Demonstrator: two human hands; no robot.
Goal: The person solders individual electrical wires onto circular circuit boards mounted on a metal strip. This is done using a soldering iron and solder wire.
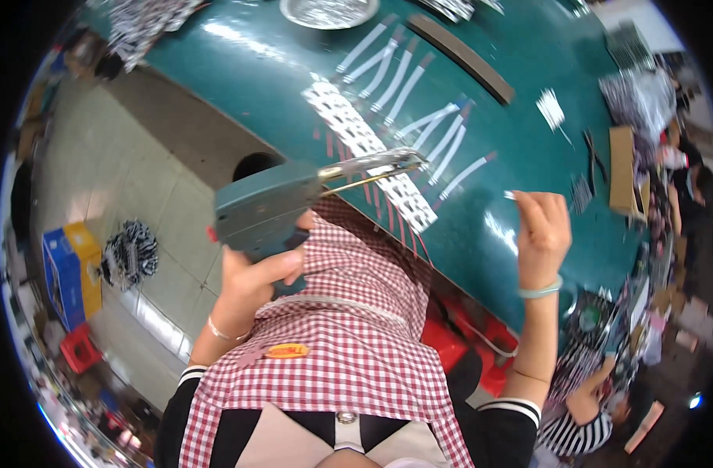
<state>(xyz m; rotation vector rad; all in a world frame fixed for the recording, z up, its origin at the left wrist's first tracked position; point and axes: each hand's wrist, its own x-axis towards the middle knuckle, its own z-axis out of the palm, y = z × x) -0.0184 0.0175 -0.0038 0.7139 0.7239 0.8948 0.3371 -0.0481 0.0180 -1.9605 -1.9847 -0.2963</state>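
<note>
Here, from the biggest thing down:
Table (278,70): green top fills the far side, so my work lies spread within reach.
Apron (356,335): red-checked cloth over my lap, nearest to me.
Tagging gun (266,210): grey-green body at left, metal needle pointing right toward the strips, raised above the table edge.
Patterned strip (372,156): long black-and-white band lying diagonally under the needle.
White tags (403,82): loose rows fanned out beyond it.
Left hand (251,285): wrapped tight round the gun's grip, ready to squeeze.
Right hand (540,234): fingers pinched narrow on a small pale piece (511,195), held up at right.
</note>
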